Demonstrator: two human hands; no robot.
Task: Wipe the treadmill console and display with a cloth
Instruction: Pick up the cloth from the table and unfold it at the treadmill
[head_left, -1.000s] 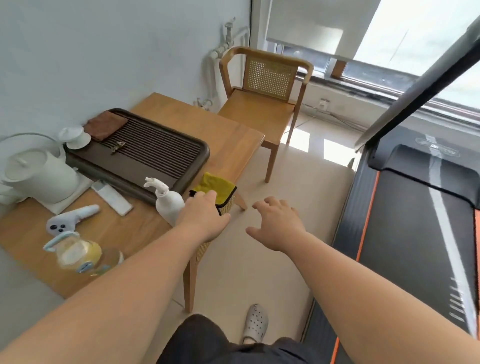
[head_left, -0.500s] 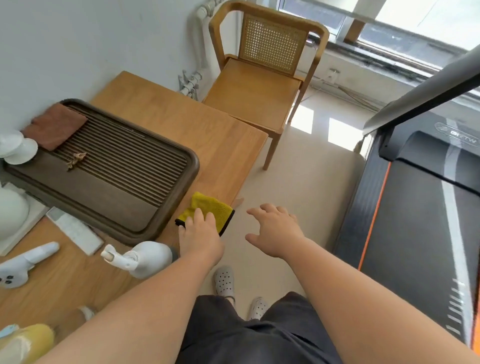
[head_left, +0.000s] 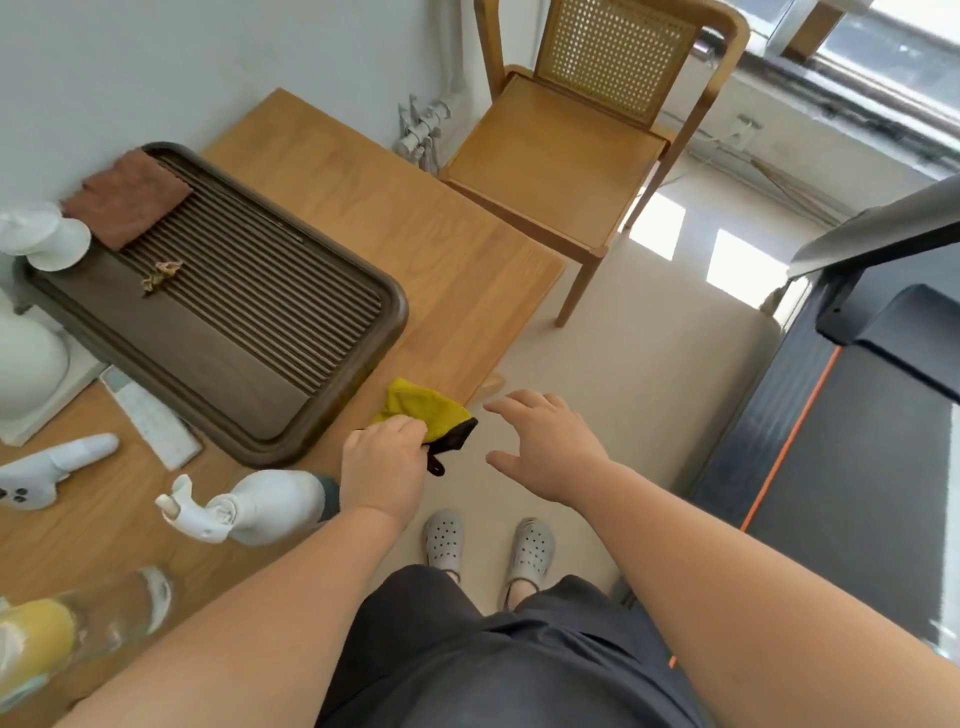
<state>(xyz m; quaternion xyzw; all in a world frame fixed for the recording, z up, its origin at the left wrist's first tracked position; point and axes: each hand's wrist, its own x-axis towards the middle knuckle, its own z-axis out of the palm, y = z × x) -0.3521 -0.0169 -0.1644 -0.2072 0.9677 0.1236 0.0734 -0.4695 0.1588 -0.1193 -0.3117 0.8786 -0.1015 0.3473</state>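
At edge of table (head_left: 363, 171), left hand (head_left: 384, 467) pinching yellow cloth (head_left: 423, 408); right hand (head_left: 545, 449) splayed, empty, treadmill (head_left: 857, 467) beside

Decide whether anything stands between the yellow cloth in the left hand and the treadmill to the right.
Nothing visible does. The left hand grips the yellow cloth at the table corner. Only bare floor and the person's own open right hand lie between it and the treadmill. The console itself is not clearly in view.

I see free beige floor (head_left: 649, 389) between the light wooden table (head_left: 415, 234) and the black treadmill (head_left: 857, 493); the white pump bottle (head_left: 270, 506) and dark brown slatted tray (head_left: 249, 332) crowd the table corner.
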